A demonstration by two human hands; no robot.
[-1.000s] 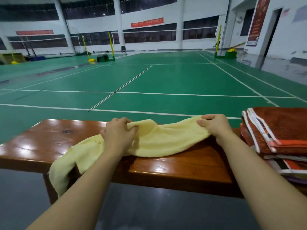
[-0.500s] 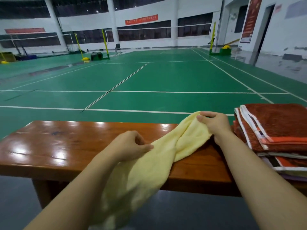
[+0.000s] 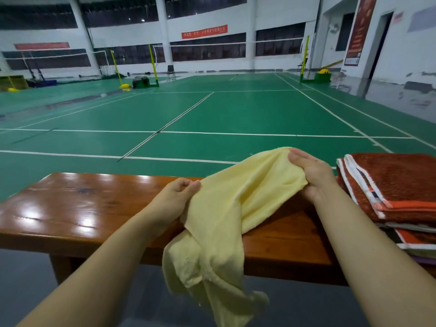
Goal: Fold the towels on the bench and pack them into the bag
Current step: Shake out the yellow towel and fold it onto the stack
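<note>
A pale yellow towel (image 3: 236,208) is stretched between my two hands above the glossy brown wooden bench (image 3: 77,208). My right hand (image 3: 311,175) grips its upper end, raised a little above the bench. My left hand (image 3: 177,197) pinches the towel's edge lower down, at mid-bench. The towel's loose lower end hangs crumpled over the bench's near edge toward the floor. No bag is in view.
A stack of folded towels (image 3: 396,192), rust-red with white and orange stripes on top, sits on the bench at the right. Behind the bench lies a green badminton court (image 3: 236,109) with white lines and yellow net posts. Grey floor lies below the bench's near edge.
The towel, first spread along the bench, has been gathered to the right. My left hand slid along its edge toward the right hand, and the free end now hangs off the near edge.
</note>
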